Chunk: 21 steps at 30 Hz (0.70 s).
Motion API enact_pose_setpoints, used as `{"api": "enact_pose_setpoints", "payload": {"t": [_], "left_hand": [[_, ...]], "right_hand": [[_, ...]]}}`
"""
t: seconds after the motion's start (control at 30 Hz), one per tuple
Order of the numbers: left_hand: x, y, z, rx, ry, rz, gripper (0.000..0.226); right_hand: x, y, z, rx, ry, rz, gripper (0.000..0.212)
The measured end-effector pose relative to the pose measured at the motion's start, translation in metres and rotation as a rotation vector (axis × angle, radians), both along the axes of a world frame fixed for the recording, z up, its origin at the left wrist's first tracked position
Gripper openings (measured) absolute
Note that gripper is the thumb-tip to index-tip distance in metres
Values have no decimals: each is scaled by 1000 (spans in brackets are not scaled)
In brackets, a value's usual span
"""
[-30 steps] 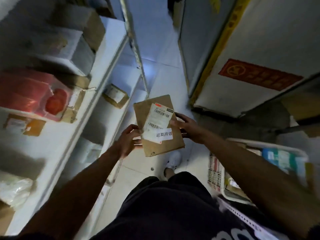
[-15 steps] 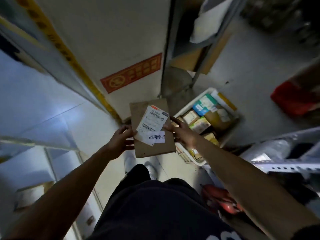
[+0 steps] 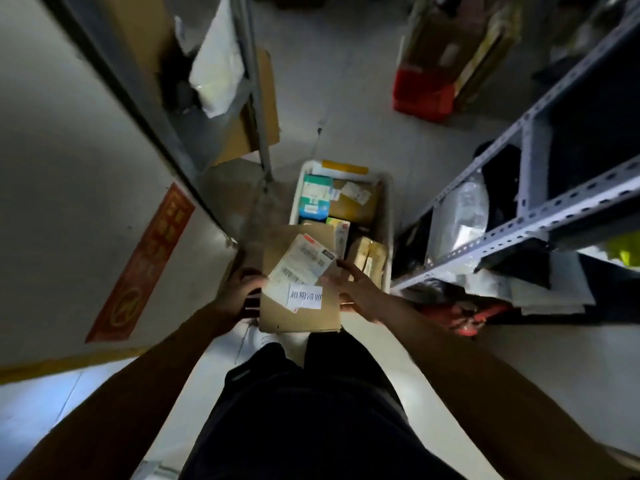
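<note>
The parcel [image 3: 300, 321] is a flat brown cardboard box, held in the air in front of the person's body, between both hands, just before and partly over the near end of a white bin [image 3: 388, 209] that is full of other packets. The left hand [image 3: 242, 289] grips the left edge, with the fingers curled round to the back side. The right hand [image 3: 356, 292] holds the right edge, the thumb lying on the front face near the label [image 3: 301, 263] and the other fingers hidden behind. I judge the parcel to be light, because it stays level with only the edges held, and quite stiff, because the cardboard does not bend between the hands. The surface is dry paperboard, so it should not slip much. What is inside I cannot tell, so it is better to treat it as fragile and not to drop it from high. The label seems loose at its upper corner, and a white slip [image 3: 304, 296] with printed characters is stuck under it; these are bad places to pull. The best hold is on the two long edges, as now, or with one hand flat under the bottom. A metal rack [image 3: 528, 168] stands close on the right, so the parcel should go down without touching it.
</note>
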<state>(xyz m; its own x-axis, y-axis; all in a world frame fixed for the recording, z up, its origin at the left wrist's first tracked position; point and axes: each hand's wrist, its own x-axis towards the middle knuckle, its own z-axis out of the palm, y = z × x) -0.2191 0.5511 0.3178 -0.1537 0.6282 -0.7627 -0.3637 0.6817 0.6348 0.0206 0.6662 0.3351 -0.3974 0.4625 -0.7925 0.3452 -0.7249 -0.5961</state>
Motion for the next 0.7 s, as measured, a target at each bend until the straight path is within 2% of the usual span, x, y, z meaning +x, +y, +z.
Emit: {"api": "enact_pose_setpoints", "payload": {"t": [0.03,0.07,0.23,0.3,0.57,0.7], "left_hand": [[-2,10,1,-11,5,-41,30],[-4,18,-2,-17,5,-68,27],[-13,59,-9,-57,-16,-212,54],[-10,76,-16,-105,-30,-257,61],[9,142,-50,-162,-9,-245,42],[4,179,-62,-174,-13,-308,48]], "right_hand": [[1,-2,0,-19,-5,-43,54],[2,-4,0,-32,-2,-80,56],[10,4,-11,-79,4,-154,64],[13,15,-21,-105,3,-167,75],[23,70,-68,-196,11,-248,81],[22,94,-88,-234,32,-312,95]]}}
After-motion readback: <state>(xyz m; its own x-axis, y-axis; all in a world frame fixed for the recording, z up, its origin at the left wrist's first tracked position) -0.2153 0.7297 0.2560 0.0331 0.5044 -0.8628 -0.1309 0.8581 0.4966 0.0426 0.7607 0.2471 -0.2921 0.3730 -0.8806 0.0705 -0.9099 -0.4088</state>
